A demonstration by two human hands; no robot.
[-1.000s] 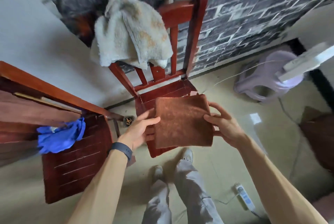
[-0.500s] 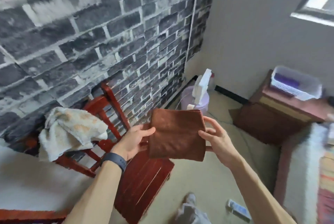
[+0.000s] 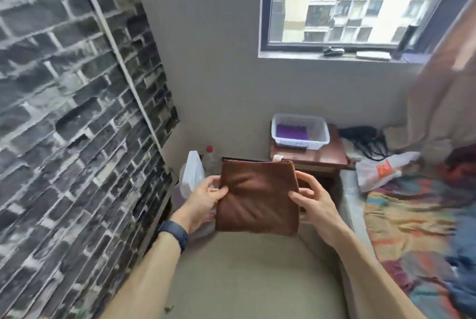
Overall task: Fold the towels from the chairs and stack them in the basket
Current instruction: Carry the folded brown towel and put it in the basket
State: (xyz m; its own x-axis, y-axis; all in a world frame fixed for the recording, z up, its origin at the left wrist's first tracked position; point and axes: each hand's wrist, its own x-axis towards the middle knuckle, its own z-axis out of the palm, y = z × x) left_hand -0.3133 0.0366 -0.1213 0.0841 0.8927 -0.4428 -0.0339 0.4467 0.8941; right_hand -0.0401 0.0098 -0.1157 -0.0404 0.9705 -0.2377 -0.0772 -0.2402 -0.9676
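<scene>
A wooden nightstand [image 3: 325, 157] was seen at the far side under the window, and a white basket [image 3: 300, 143] was set on it. A brown towel [image 3: 257, 199] was held in mid-air, nearer than the basket and well apart from it. It was folded to a flat square and not yet stacked. One purple piece [image 3: 292, 132], judged to be a folded towel, was already laid inside the basket.

Folding of the brown one was judged done. The carry and the placing on the purple piece were left. No chairs were shown, so the number of towels left could not be told.

The towel's left edge was grasped by the left hand [image 3: 203, 200], thumb on the upper face, fingers hidden underneath. Its right edge was pinched by the right hand [image 3: 313, 205], thumb on top, fingers curled round the edge. Both forearms were stretched forward. A dark wristband [image 3: 175, 235] was worn on the left wrist.
</scene>
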